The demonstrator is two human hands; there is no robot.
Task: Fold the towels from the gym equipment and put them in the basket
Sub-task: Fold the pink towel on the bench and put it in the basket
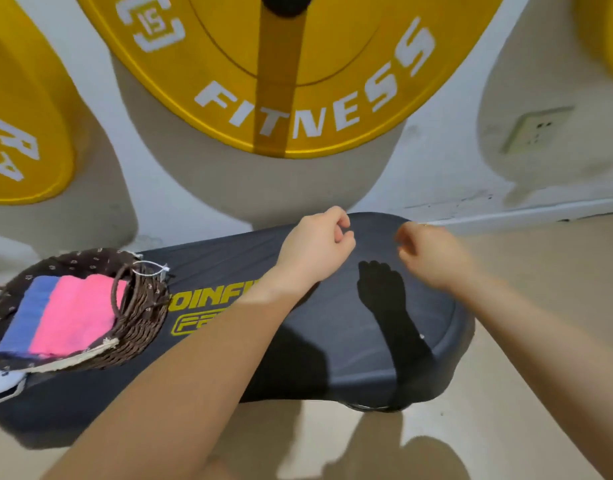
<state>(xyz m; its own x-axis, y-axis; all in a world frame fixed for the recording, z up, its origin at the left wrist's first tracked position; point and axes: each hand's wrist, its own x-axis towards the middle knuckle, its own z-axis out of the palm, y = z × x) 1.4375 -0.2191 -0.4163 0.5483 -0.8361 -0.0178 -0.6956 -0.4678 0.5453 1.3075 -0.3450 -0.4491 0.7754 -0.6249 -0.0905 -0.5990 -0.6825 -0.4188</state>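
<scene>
Both hands over dark bench, holding nothing: left hand loosely curled, right hand blurred, grip unclear. Folded blue towel and pink towel side by side in basket at bench end, within reach.

Both hands, left and right, hover empty, loosely curled, above the bench beside the basket.

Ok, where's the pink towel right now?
In the head view, the pink towel lies folded in the wicker basket at far left, beside a blue towel, on the bench.
</scene>
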